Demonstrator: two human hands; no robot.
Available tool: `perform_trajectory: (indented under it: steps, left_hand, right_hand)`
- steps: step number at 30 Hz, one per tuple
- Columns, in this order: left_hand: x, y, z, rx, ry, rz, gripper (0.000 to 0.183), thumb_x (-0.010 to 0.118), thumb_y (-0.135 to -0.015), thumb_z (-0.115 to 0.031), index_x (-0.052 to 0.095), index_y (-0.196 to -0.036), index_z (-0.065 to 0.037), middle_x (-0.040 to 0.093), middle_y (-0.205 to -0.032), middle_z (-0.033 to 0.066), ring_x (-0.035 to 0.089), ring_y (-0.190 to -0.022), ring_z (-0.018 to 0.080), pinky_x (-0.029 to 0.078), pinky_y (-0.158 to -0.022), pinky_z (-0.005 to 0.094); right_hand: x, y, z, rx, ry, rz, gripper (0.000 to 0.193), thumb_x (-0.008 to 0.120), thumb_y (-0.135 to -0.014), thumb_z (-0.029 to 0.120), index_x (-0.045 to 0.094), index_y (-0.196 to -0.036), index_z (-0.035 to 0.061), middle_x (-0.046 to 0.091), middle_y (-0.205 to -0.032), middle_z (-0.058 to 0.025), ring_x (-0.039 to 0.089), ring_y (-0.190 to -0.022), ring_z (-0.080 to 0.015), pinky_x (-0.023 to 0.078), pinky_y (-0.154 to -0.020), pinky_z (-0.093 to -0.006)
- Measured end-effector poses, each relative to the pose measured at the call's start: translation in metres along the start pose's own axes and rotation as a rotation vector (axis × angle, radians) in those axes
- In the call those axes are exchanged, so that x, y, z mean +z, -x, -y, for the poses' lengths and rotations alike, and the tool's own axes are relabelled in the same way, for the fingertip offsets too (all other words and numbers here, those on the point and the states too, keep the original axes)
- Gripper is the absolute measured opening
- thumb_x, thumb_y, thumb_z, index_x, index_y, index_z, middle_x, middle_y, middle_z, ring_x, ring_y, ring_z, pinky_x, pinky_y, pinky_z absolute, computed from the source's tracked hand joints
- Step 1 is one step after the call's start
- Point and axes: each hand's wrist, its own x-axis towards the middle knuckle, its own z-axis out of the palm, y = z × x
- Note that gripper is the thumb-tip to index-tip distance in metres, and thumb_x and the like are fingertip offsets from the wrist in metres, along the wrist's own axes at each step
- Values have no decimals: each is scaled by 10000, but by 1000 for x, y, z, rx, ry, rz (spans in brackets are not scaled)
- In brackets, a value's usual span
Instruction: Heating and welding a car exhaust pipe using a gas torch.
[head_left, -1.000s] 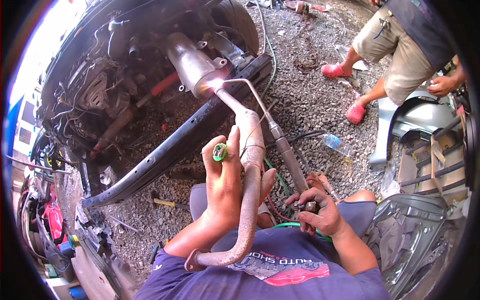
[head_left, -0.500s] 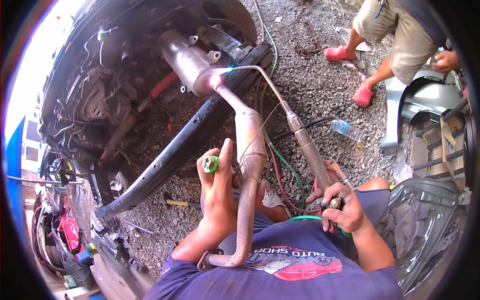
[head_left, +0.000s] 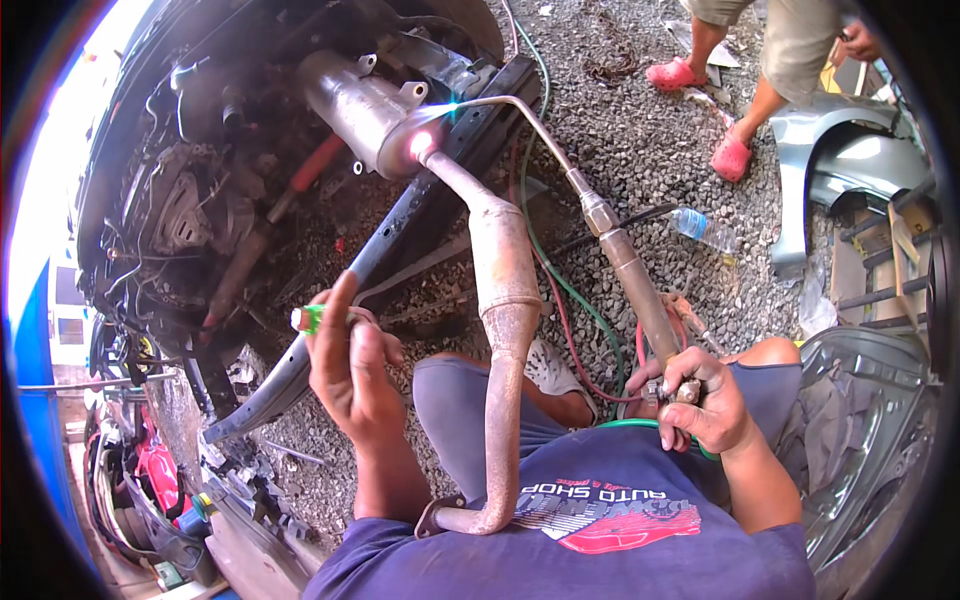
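Note:
My right hand (head_left: 700,405) grips the valve end of a gas torch (head_left: 635,285). The torch's thin bent tip points left, and a bright flame runs from it toward a silver muffler (head_left: 365,115). The joint between the muffler and a rusty exhaust pipe (head_left: 508,275) glows pinkish white. That pipe comes down toward me, its flanged lower end against my shirt. Left of the pipe, and apart from it, my left hand (head_left: 355,365) is raised with the index finger extended and other fingers curled. A small green thing with a pale end (head_left: 308,320) sits between its fingers.
A dark metal beam (head_left: 400,215) crosses under the muffler beside the opened car front (head_left: 190,180). Green and red hoses (head_left: 590,310) run over the gravel. A water bottle (head_left: 700,230), a silver fender (head_left: 800,150) and another person's pink clogs (head_left: 732,155) are at the right.
My left hand has moved left, away from the pipe. A thin wire seen near it earlier no longer shows clearly. The torch tip sits slightly higher, and the other person has shifted.

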Motion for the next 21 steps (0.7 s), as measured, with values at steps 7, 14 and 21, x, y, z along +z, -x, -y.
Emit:
perform_trajectory:
  steps: [7, 14, 21]
  left_hand:
    - [-20, -29, 25, 12, -204, -182, 304, 636, -1153, -121, 782, -1353, 55, 617, -1313, 83, 636, -880, 78, 573, -689, 227]
    - [-9, -39, 37, 67, -338, -266, 267, 724, -1127, -135, 808, -1302, 49, 613, -1332, 89, 751, -959, 135, 621, -692, 231]
    - [5, -66, 53, 156, -384, -283, 214, 755, -1111, -140, 845, -1246, 0, 637, -1122, 19, 576, -769, 68, 485, -596, 224]
  right_hand:
    - [11, -3, 4, 35, 40, 39, 250, 718, -1025, -5, 577, -1218, 73, 706, -1335, -316, 731, -652, -100, 581, -561, -225]
    - [11, -12, 11, 89, 43, 63, 260, 721, -999, -38, 584, -1189, 73, 723, -1333, -281, 738, -639, -105, 572, -540, -222]
    - [16, -20, 15, 140, 100, 27, 266, 734, -999, -27, 574, -1183, 82, 739, -1330, -237, 724, -623, -112, 556, -526, -226]
